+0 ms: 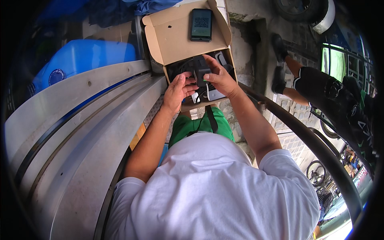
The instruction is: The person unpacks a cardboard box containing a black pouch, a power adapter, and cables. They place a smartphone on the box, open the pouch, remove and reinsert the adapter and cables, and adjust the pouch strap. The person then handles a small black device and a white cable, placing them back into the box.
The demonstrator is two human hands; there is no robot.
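Note:
An open cardboard box (162, 44) stands in front of me, its lid folded back. Inside it lie black parts, cables and a grey flat-sided piece (216, 95). My right hand (224, 82) holds a black boxy device (199, 64) over the box, thumb on its near side and forefinger along its right. Close by on the left is my left hand (176, 93), palm turned inward, its fingers loosely bent and apart. Whether its fingertips touch the device is hard to see. A small white piece (195, 97) shows below the device. On the lid rests a phone (201, 25) with a square code on its screen.
Metal rails (100, 94) run along my left, with a blue plastic container (96, 56) beyond. To the right curves a dark metal bar (296, 120). A person in dark clothes (324, 82) is further right, near a bicycle (317, 173) and a wheel (294, 7).

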